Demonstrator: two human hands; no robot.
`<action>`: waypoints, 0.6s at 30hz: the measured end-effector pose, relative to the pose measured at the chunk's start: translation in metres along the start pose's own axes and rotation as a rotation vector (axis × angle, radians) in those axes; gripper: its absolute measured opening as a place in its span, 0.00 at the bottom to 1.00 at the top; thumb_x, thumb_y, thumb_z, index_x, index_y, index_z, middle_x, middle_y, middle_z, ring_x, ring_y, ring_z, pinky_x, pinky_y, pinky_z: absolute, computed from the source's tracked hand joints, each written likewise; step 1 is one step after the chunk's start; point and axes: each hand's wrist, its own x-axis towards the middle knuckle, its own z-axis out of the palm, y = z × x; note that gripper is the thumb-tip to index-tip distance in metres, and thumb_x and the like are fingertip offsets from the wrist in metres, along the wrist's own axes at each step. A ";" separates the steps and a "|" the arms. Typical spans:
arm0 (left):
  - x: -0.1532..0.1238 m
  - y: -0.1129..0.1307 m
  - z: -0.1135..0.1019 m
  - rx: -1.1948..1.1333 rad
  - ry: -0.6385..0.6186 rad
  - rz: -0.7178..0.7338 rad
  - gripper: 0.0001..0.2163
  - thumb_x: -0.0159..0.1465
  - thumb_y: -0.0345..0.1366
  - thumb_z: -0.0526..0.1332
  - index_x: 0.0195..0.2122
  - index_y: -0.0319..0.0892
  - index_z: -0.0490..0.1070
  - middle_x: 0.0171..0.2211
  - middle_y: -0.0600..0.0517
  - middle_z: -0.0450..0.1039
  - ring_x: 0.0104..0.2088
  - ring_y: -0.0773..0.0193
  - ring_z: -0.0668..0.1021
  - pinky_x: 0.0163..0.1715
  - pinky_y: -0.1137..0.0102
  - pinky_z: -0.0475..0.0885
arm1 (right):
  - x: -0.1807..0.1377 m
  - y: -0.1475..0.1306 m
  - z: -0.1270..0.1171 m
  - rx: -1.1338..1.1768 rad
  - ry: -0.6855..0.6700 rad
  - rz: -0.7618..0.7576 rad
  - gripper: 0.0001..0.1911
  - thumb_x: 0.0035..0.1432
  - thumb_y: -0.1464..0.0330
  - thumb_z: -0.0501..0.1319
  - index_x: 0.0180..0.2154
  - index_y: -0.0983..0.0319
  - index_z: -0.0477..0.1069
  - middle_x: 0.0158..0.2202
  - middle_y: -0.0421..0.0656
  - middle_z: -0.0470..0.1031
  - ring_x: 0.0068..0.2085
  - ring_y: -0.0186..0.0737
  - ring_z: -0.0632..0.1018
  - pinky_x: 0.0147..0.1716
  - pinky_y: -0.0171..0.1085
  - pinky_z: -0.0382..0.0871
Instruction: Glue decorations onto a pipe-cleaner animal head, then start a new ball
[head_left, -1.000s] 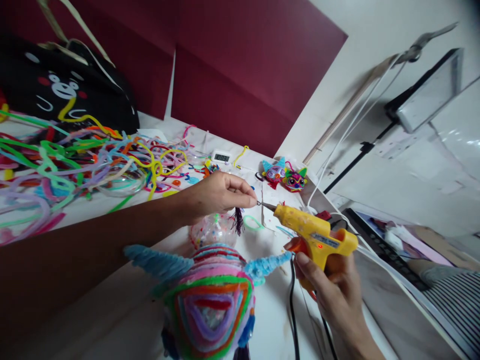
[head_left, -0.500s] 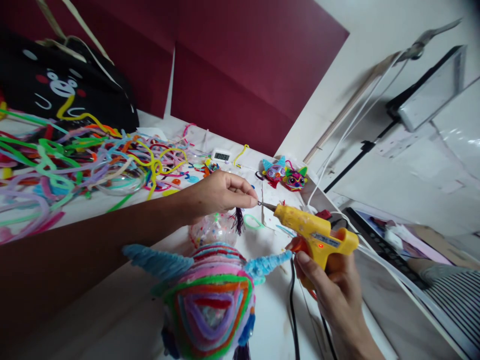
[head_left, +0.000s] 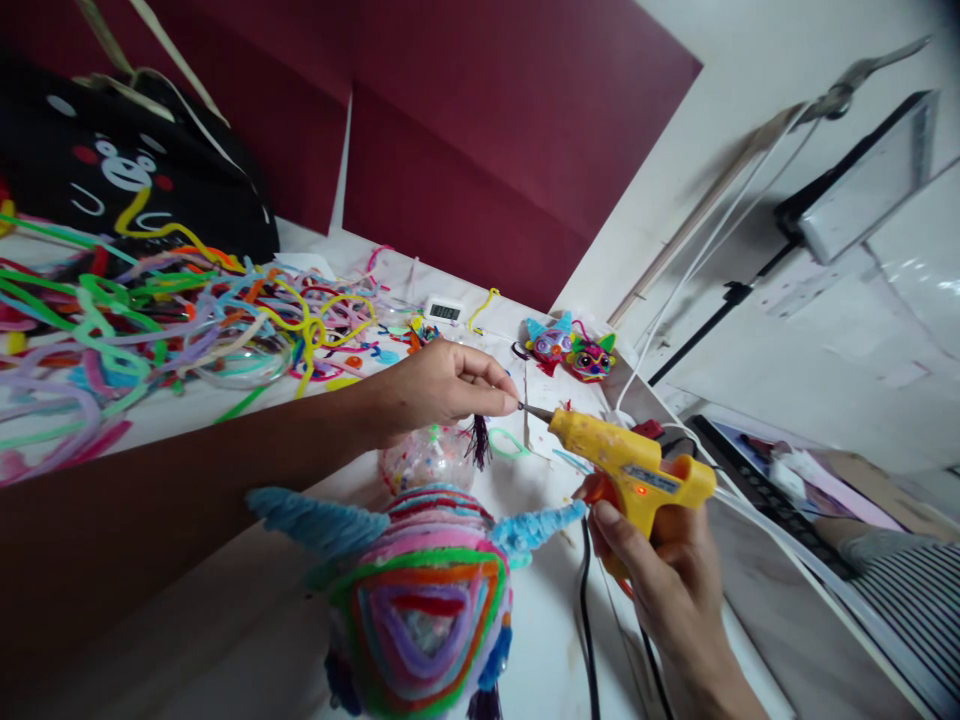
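Nearest, on the white surface [head_left: 547, 620]: horned figure [head_left: 427, 610], blue horns spread left and right. Beyond its right horn, glue gun [head_left: 607, 450], barrel axis crosswise, nozzle pointing left and slightly away. Right hand [head_left: 667, 580] below it, grip wrapped round handle, fingers at orange trigger. Left hand [head_left: 457, 385] reaches in from left, palm down, thumb and finger pinching small dark loop [head_left: 519, 405] at nozzle tip; purple tassel [head_left: 481, 440] hangs below, threads downward. Farther: pipe cleaners [head_left: 307, 325] heaped left, black bag [head_left: 187, 170], maroon panel [head_left: 487, 150].
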 end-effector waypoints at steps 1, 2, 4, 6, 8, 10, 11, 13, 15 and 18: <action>0.000 0.000 0.000 -0.001 -0.002 -0.004 0.01 0.52 0.31 0.67 0.27 0.40 0.78 0.17 0.60 0.68 0.18 0.76 0.63 0.18 0.78 0.55 | 0.001 0.002 -0.001 -0.001 -0.009 -0.016 0.18 0.56 0.64 0.71 0.46 0.52 0.68 0.36 0.39 0.79 0.24 0.31 0.75 0.20 0.29 0.70; -0.001 0.001 0.000 -0.004 -0.002 -0.007 0.01 0.52 0.30 0.67 0.27 0.40 0.78 0.17 0.60 0.68 0.17 0.76 0.63 0.17 0.78 0.55 | 0.002 0.003 -0.003 0.000 -0.024 -0.030 0.18 0.56 0.64 0.71 0.46 0.52 0.68 0.35 0.39 0.79 0.24 0.31 0.75 0.20 0.29 0.70; -0.001 0.001 0.001 -0.011 -0.009 -0.008 0.01 0.52 0.30 0.67 0.27 0.40 0.78 0.16 0.60 0.67 0.17 0.76 0.64 0.17 0.78 0.55 | 0.003 0.004 -0.004 -0.001 -0.042 -0.034 0.18 0.56 0.64 0.70 0.47 0.52 0.68 0.35 0.39 0.79 0.23 0.31 0.75 0.19 0.30 0.71; -0.001 0.002 0.001 -0.015 -0.016 -0.007 0.01 0.52 0.31 0.67 0.27 0.40 0.78 0.16 0.60 0.67 0.17 0.76 0.63 0.17 0.78 0.55 | 0.002 0.003 -0.004 -0.005 -0.039 -0.018 0.17 0.57 0.64 0.70 0.47 0.52 0.68 0.35 0.39 0.79 0.24 0.31 0.75 0.19 0.30 0.70; -0.001 0.002 0.000 -0.012 -0.017 -0.011 0.01 0.53 0.31 0.67 0.27 0.40 0.78 0.16 0.60 0.66 0.17 0.76 0.63 0.16 0.78 0.54 | 0.001 0.001 -0.003 -0.012 -0.033 -0.007 0.17 0.58 0.65 0.69 0.47 0.52 0.68 0.36 0.39 0.78 0.25 0.32 0.75 0.20 0.30 0.70; -0.001 0.002 0.000 -0.007 -0.010 -0.015 0.01 0.53 0.31 0.67 0.27 0.40 0.77 0.15 0.60 0.65 0.17 0.76 0.62 0.17 0.78 0.54 | 0.000 0.000 -0.003 -0.009 -0.036 -0.009 0.16 0.59 0.65 0.69 0.47 0.53 0.68 0.36 0.39 0.78 0.25 0.32 0.74 0.20 0.30 0.70; -0.001 0.002 0.000 -0.005 -0.007 -0.015 0.01 0.53 0.30 0.67 0.27 0.40 0.77 0.15 0.60 0.65 0.17 0.76 0.62 0.17 0.77 0.54 | 0.000 0.000 -0.002 -0.005 -0.038 -0.010 0.16 0.59 0.65 0.68 0.47 0.53 0.68 0.36 0.39 0.78 0.25 0.32 0.74 0.20 0.30 0.69; -0.001 0.002 0.000 -0.003 -0.007 -0.009 0.00 0.53 0.30 0.67 0.27 0.40 0.78 0.16 0.60 0.66 0.17 0.75 0.62 0.18 0.77 0.55 | 0.000 -0.001 -0.002 0.003 -0.045 -0.018 0.15 0.59 0.65 0.68 0.46 0.53 0.68 0.35 0.39 0.78 0.25 0.31 0.73 0.20 0.30 0.69; -0.001 0.002 0.000 0.002 -0.013 -0.009 0.01 0.53 0.31 0.67 0.27 0.40 0.78 0.16 0.60 0.66 0.18 0.74 0.62 0.18 0.77 0.55 | 0.000 -0.003 -0.001 0.010 -0.048 -0.022 0.14 0.59 0.66 0.68 0.45 0.53 0.68 0.35 0.38 0.78 0.25 0.31 0.73 0.20 0.30 0.68; -0.001 0.002 -0.001 0.009 -0.011 -0.014 0.02 0.52 0.32 0.67 0.27 0.40 0.78 0.16 0.60 0.65 0.18 0.74 0.62 0.19 0.76 0.54 | -0.001 -0.005 0.000 0.006 -0.027 0.011 0.14 0.59 0.65 0.68 0.45 0.52 0.68 0.35 0.37 0.77 0.25 0.31 0.72 0.20 0.29 0.67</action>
